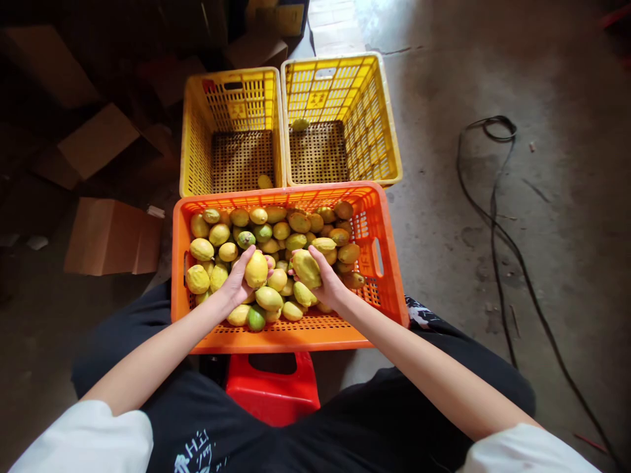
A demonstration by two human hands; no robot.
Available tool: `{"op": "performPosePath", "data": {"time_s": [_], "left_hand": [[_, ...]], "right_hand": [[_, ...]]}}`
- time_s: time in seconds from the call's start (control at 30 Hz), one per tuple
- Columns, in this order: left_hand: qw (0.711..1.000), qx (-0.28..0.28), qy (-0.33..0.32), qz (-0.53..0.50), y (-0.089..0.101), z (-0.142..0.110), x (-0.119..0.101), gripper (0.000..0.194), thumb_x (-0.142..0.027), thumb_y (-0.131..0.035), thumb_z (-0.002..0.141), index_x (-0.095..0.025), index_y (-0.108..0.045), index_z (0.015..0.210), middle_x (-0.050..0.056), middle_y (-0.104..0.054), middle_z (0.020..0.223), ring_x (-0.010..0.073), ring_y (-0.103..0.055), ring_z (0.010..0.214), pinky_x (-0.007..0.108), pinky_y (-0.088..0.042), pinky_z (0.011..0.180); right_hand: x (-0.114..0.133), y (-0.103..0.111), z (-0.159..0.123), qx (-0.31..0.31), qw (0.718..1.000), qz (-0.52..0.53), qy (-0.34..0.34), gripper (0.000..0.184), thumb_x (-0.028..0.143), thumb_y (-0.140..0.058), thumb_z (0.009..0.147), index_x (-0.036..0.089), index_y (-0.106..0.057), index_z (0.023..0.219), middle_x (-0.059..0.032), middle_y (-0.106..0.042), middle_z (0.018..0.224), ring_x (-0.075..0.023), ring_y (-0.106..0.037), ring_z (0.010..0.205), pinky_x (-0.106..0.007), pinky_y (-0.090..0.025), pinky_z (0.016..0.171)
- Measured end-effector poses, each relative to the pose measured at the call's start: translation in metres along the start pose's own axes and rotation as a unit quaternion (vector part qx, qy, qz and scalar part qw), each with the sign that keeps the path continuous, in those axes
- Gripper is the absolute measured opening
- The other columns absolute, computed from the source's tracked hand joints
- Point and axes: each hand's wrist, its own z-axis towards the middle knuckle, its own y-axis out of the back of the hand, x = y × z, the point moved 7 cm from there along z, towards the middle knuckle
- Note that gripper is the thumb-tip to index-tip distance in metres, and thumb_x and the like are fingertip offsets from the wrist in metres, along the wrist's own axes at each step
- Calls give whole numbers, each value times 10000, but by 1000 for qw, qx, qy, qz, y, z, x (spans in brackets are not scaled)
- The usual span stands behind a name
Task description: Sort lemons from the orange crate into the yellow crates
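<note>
An orange plastic crate point(290, 340) in front of me holds a layer of yellow and greenish lemons point(269, 299). Over its middle, my left hand point(238, 279) is closed around a yellow lemon point(256, 270), thumb on its upper side. My right hand point(328, 281) grips a second, yellow-green lemon point(306, 269) a short way to the right. The two held lemons are apart, and the fingers beneath them are mostly hidden. A greener lemon point(256, 318) lies near the crate's front side.
Behind the orange crate stand two yellow crates, the left one point(183, 141) and the right one point(392, 131), each with one lemon inside. Cardboard boxes point(111, 236) lie at the left. A red stool point(273, 387) shows between my legs. A black cable point(522, 263) runs along the floor at right.
</note>
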Motion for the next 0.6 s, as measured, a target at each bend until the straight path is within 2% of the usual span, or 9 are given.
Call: {"op": "performPosePath", "data": {"time_s": [0.13,0.23,0.4,0.53,0.6], "left_hand": [[999,23,-23,21,2,1,0,164,-138,-812,1006,-227,-676,1025,11,-757,853,179,-811,711,282,-737,688],[999,21,-31,23,2,1,0,108,-154,-750,1024,-215,-672,981,4,-747,835,159,-781,715,265,-722,711],[999,-20,-23,42,2,-2,-2,241,-278,-930,932,-224,-710,1016,-23,-715,779,212,-822,774,288,-715,730],[999,-23,-5,40,-3,-5,-1,230,-341,-893,997,-201,-752,1113,65,-819,935,280,-873,912,346,-737,771],[999,-20,6,29,-4,-5,1,234,-354,-848,1040,-192,-760,1183,109,-850,1019,301,-883,955,378,-750,784]], "right_hand": [[0,0,1,8,1000,-4,22,414,448,-1090,698,291,-800,947,30,-819,889,-210,-813,794,-348,-711,826],[-2,1,2,7,1000,-11,22,408,441,-1062,712,282,-811,992,4,-834,920,-249,-827,899,-379,-708,889],[-2,2,1,-11,1000,-27,8,315,491,-939,824,291,-812,1032,-22,-856,952,-273,-824,1017,-356,-688,858],[-2,-4,1,5,1000,-22,-15,333,567,-913,816,284,-781,930,-59,-851,900,-317,-832,1014,-387,-697,818],[-3,-4,2,3,1000,-20,-19,353,583,-925,795,282,-783,914,-54,-845,873,-307,-828,966,-381,-693,803]]}}
